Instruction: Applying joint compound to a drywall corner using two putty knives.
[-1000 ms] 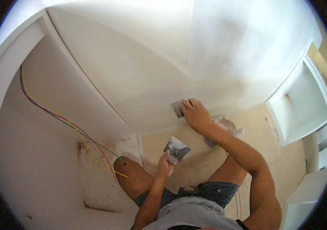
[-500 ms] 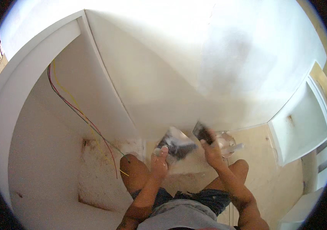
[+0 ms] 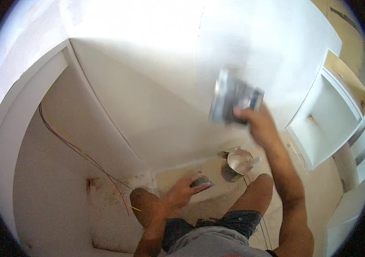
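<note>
My right hand [image 3: 257,122] is raised in front of the white wall [image 3: 165,73], its fingers wrapped round a wide metal putty blade [image 3: 233,96]. Motion smears the blade, so whether it touches the wall is unclear. Low down by my left knee, my left hand [image 3: 180,195] grips a smaller-looking dark putty blade [image 3: 202,183], tilted over the floor. Between my knees and the wall stands a dark bucket [image 3: 230,173] of pale putty, with a pale handle or stick [image 3: 255,162] leaning out over its rim.
Loose coloured wires [image 3: 86,155] hang inside the recess at left, reaching my left knee. A white box-like shelf unit [image 3: 326,122] stands at right. The wall shows a greyish patch [image 3: 229,47]. Thin lines, perhaps a cord [image 3: 261,227], run along the floor beside my right leg.
My right hand has risen from beside the bucket to the wall with a blade. My left hand has dropped slightly, its blade tilted differently. The bucket, partly hidden before, now shows.
</note>
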A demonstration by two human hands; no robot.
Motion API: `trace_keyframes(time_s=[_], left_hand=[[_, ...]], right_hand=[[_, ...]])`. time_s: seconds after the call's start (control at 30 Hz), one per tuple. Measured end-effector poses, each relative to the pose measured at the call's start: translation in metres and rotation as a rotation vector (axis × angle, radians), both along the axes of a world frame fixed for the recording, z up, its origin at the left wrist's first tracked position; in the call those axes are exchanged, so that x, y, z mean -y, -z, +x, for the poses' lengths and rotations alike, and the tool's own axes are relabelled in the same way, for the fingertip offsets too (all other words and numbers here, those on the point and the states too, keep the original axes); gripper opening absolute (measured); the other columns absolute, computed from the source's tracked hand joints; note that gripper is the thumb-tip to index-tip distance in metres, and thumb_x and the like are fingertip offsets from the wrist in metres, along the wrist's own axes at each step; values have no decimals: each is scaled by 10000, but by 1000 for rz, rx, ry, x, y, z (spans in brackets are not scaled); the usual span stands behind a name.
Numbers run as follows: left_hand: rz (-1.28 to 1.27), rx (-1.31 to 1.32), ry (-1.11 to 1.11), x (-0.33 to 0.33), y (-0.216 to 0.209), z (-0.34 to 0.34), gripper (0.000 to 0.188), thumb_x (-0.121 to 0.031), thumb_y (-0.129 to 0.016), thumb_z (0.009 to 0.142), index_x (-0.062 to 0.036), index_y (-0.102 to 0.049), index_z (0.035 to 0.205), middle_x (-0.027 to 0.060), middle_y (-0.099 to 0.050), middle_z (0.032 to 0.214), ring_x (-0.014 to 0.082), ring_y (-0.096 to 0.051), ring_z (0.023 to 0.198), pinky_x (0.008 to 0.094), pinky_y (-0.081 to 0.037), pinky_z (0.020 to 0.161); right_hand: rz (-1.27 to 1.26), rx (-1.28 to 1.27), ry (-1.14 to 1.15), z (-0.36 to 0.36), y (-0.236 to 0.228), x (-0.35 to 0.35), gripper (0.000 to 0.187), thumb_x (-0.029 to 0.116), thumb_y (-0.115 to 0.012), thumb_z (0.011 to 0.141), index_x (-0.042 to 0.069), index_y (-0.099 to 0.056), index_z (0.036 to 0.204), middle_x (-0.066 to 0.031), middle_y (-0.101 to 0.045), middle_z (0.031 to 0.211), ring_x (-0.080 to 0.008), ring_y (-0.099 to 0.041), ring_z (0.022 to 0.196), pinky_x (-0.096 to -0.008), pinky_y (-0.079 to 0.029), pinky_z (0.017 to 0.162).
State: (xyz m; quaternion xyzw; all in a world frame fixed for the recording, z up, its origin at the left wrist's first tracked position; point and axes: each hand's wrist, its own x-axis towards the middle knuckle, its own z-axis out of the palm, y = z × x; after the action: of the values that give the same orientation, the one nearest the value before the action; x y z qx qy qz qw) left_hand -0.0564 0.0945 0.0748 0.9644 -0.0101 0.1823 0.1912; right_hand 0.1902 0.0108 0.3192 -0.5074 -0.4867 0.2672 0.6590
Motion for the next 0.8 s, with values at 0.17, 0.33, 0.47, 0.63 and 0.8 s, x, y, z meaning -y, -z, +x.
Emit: trace_keyframes(time_s=[0.17,0.33,0.47,0.63,0.8], left_hand=[[-557,167,-96,30,62,20,723,120,-464,738,-213,-512,1378,150,-393,1463,357,-391,1334,420,-330,1108],[-840,153,-160,44,154,9,635,49,-408,791,-145,-496,1390,143,-395,1455,331,-382,1345,420,-306,1122],[-579,157,-253,22,179,-12,633,15,-348,778,-110,-501,1379,136,-435,1407,305,-420,1316,417,-316,1110],[-1021,163,-344,34,132,0,614,13,-365,769,-100,-520,1352,118,-453,1390,281,-443,1295,390,-351,1076],[-1059,164,-355,30,141,3,592,18,-392,777,-95,-529,1342,105,-462,1382,262,-449,1287,371,-372,1050]], right_hand=[[559,1318,707,44,-135,-77,335,19,-517,846,61,-603,1167,-132,-608,1117,-318,-574,1016,-390,-470,893],[489,1498,919,43,-155,-120,332,-6,-489,828,40,-598,1138,-142,-590,1122,-320,-550,1013,-409,-457,890],[577,1636,999,23,-101,-144,373,5,-532,821,92,-595,1179,-106,-586,1159,-303,-572,1008,-394,-489,862],[509,1608,901,42,-122,-116,333,6,-517,834,74,-613,1145,-109,-605,1120,-298,-582,1016,-401,-483,866],[539,1516,949,38,-154,-125,344,-1,-494,825,47,-607,1146,-137,-599,1125,-313,-560,1031,-403,-453,900]])
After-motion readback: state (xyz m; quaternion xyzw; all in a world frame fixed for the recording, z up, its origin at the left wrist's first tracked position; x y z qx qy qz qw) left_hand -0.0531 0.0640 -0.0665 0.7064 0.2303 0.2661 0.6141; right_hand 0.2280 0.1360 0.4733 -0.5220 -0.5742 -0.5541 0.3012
